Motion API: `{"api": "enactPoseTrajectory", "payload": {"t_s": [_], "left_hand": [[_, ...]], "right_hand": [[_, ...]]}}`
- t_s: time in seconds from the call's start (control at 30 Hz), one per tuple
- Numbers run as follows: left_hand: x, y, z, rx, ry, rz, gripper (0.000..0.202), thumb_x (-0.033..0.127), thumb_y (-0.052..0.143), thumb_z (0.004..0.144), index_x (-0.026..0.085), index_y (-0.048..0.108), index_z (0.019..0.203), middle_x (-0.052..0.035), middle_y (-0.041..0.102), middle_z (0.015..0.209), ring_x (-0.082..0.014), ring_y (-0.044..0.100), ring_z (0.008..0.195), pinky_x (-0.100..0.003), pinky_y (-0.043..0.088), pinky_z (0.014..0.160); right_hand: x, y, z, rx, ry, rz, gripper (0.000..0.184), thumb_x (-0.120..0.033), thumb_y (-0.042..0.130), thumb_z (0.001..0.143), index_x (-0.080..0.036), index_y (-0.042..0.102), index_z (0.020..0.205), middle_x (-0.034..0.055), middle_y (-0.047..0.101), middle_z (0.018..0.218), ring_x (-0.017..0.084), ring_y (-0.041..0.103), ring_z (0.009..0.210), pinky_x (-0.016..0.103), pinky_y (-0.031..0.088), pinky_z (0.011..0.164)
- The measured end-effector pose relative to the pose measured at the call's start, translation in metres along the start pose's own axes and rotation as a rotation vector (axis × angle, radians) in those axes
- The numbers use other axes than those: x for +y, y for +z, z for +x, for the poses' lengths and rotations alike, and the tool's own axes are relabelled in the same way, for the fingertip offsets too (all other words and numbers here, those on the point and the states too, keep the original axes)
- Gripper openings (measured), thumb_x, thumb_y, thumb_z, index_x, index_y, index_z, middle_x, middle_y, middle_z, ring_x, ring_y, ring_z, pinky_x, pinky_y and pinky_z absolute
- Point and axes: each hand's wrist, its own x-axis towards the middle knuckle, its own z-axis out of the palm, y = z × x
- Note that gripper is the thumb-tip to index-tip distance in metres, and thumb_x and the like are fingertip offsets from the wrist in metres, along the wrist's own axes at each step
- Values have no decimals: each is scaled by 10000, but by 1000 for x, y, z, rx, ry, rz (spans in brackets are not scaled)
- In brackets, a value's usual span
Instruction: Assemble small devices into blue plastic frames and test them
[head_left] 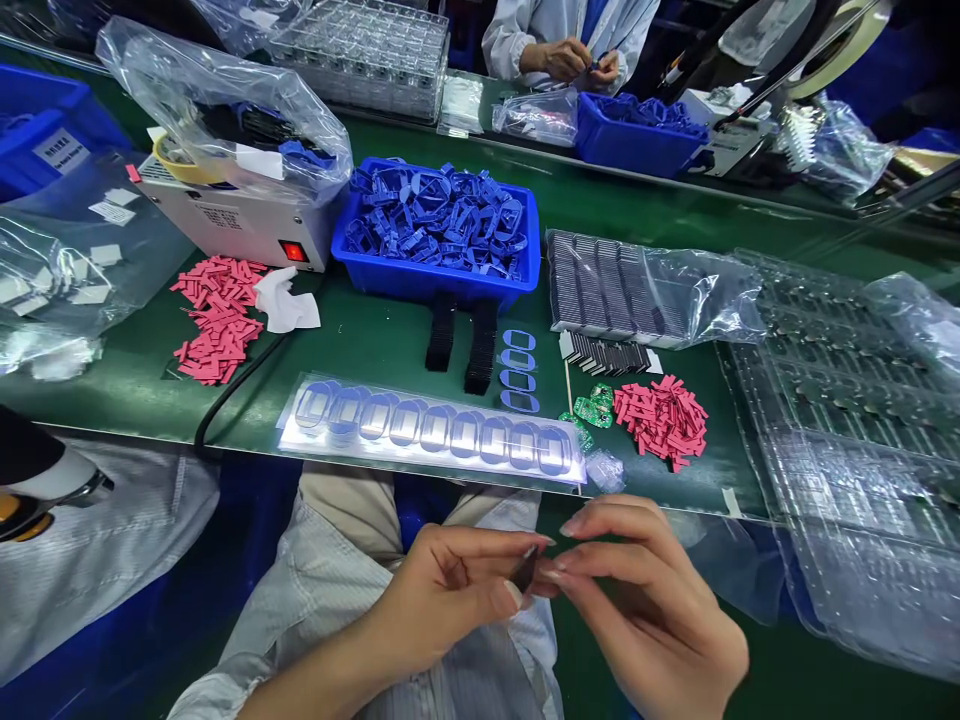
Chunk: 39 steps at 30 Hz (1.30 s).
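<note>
In front of my lap, my left hand (442, 595) pinches a small dark flat piece (525, 568) between thumb and fingers, holding it tilted. My right hand (660, 600) meets it from the right, its thumb and a fingertip pressed together at the piece's edge; what they grip there is hidden. Beyond the hands, a clear sheet of blue oval-framed stickers (435, 428) lies along the bench's front edge. Several loose blue oval rings (519, 380) lie behind it. Small green circuit boards (594, 406) rest beside a pile of pink strips (661, 420).
A blue bin (435, 285) of blue plastic frames stands mid-bench, two stacks of black pieces (480, 350) before it. Bagged dark panels (615, 285) and clear trays (847, 450) lie right. A white box (240, 225), black cable (236, 390) and more pink strips (217, 320) are left. A co-worker's hands (574, 60) are opposite.
</note>
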Motion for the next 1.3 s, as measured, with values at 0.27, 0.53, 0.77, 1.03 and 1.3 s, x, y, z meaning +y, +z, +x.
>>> {"api": "enactPoseTrajectory", "payload": {"t_s": [0.27,0.53,0.77,1.03,1.3], "left_hand": [[0,3,-2,21,25,121,316,411,769,646,306,745,944,-39,783,905,-250,708,913,-324,556,757],[1,7,-3,61,17,191,340,445,764,630,307,743,940,-49,772,948,-246,718,891,-339,554,819],[5,9,-3,78,96,377,267,189,739,700,328,743,928,-11,788,844,-250,721,890,-348,563,815],[-6,6,8,204,66,50,294,399,799,609,276,764,874,-37,789,870,-219,728,861,-299,563,790],[6,7,9,314,78,81,279,383,769,664,263,753,916,-38,786,902,-189,712,898,-220,557,721]], "right_hand": [[3,-6,-2,-54,-35,-88,204,-45,623,783,-229,635,870,27,569,785,177,532,753,337,459,616],[6,-9,2,-65,-57,-65,186,-27,614,772,-205,638,820,20,596,749,170,542,727,326,455,619],[10,-7,0,-80,-35,-16,167,-56,591,800,-220,604,830,20,573,744,178,539,734,324,450,627],[12,-10,-23,-23,-82,-224,123,-83,506,798,-203,528,795,24,532,799,176,503,772,342,397,718],[89,-45,-28,144,337,-556,223,-379,494,875,-197,535,755,51,583,785,210,557,758,349,431,672]]}}
